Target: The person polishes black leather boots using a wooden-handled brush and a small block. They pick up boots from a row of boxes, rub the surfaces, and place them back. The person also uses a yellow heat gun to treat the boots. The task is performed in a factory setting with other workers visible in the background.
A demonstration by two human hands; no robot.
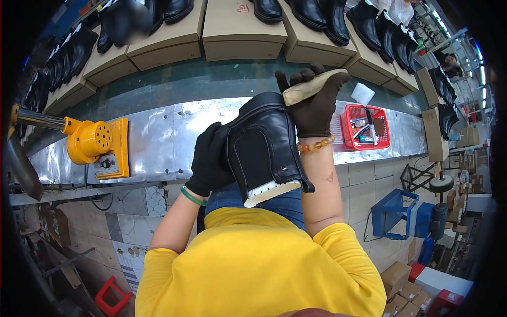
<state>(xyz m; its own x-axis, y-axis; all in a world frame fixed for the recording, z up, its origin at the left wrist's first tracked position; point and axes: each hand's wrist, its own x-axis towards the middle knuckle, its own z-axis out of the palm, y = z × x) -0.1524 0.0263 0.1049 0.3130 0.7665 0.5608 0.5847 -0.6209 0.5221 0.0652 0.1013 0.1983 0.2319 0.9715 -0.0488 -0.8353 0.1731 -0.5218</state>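
Your left hand (207, 162), in a black glove, grasps the black leather ankle boot (266, 140), which sits between your hands, its white-edged opening toward you. Your right hand (317, 110), in a dark brown glove, grips the pale oblong wooden block (310, 90). Right of that hand, the red plastic openwork basket (346, 129) contains a long narrow tool (372, 127) and small items. Beyond both hands, brown cardboard boxes (163, 56) support finished-looking black boots (178, 9); the middle box (240, 48) bears red lettering (243, 8).
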